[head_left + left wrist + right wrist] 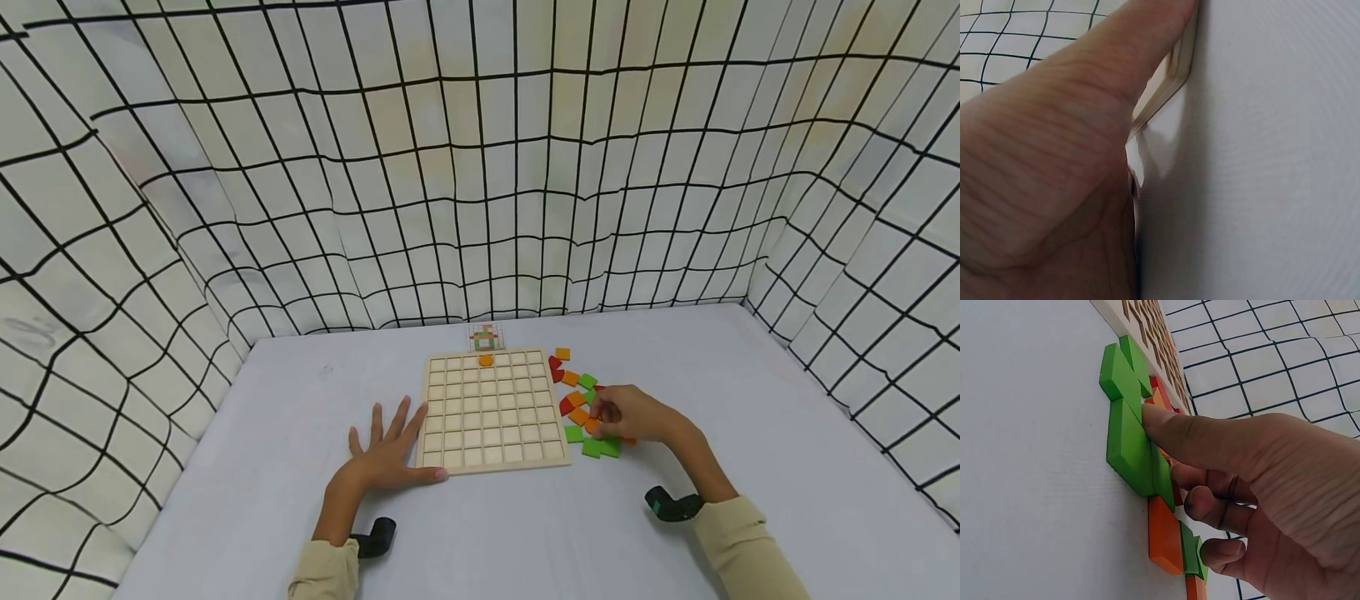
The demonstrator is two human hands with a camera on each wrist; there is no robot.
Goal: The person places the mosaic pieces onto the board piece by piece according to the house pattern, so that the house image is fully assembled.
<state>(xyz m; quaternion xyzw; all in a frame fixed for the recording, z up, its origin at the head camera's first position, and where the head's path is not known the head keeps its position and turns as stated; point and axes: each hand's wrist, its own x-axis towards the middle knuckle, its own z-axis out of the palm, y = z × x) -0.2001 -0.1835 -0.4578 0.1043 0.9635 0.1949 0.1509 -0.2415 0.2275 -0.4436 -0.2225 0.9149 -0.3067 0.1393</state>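
A wooden grid board (480,469) lies on the white table, with one orange piece (486,361) in its top row. My left hand (386,462) is spread flat at the board's left side, its thumb along the lower left corner, the index fingertip at the left edge. In the left wrist view, the thumb (1147,37) covers much of the board's corner. My right hand (633,412) is among the loose tiles, pinching an orange tile (592,426) between thumb and curled fingers. Green tiles (1129,447) lie beside the right thumb; its index fingertip is hidden in the wrist view.
Orange, green and red pieces (557,376) are scattered along the board's right side, some overlapping. Behind the board is a small pattern card (486,337). White walls with black netting (517,167) enclose the table (510,542) at the back and sides.
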